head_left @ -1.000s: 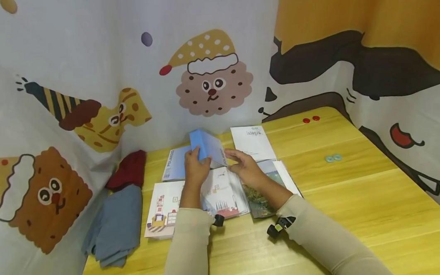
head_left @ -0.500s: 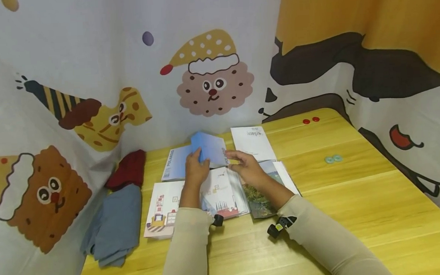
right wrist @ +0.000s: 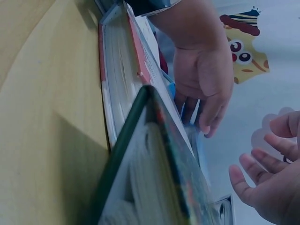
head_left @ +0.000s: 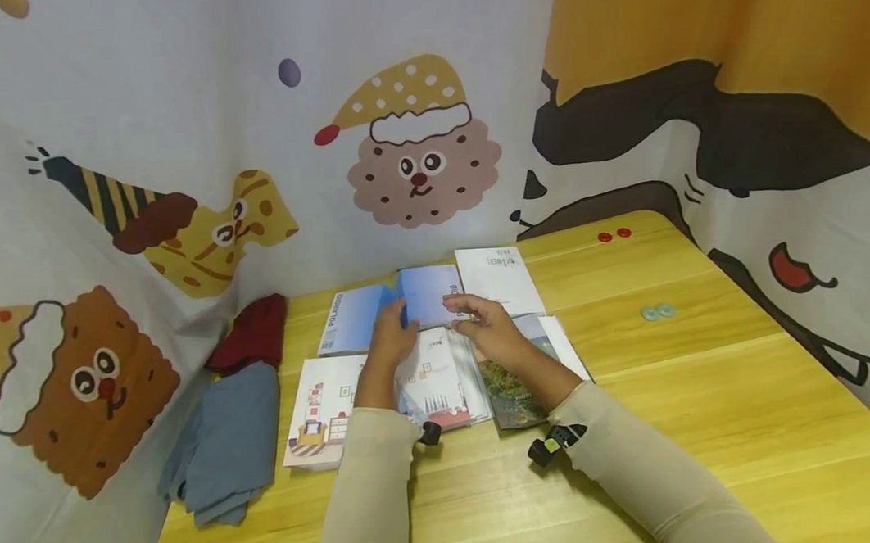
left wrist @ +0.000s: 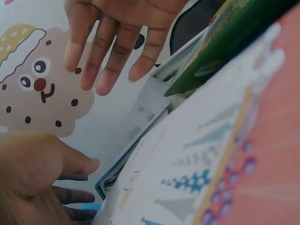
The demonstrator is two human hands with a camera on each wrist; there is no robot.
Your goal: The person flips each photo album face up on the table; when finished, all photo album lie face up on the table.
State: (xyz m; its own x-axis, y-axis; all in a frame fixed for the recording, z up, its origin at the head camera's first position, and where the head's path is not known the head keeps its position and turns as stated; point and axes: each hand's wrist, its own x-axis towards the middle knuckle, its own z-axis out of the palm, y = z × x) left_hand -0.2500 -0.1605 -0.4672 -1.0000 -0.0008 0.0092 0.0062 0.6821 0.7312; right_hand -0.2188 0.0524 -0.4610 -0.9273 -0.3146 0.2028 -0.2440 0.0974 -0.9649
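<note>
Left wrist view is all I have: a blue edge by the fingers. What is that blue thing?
Observer: A blue booklet lying open on the table, with POLAROID printed along its left edge.
Operator: Where is the other hand?
Observer: The right hand is open at the booklet's right page, next to a white booklet.
Operator: Anything left of the books?
Observer: A red cloth and a blue-grey cloth.
</note>
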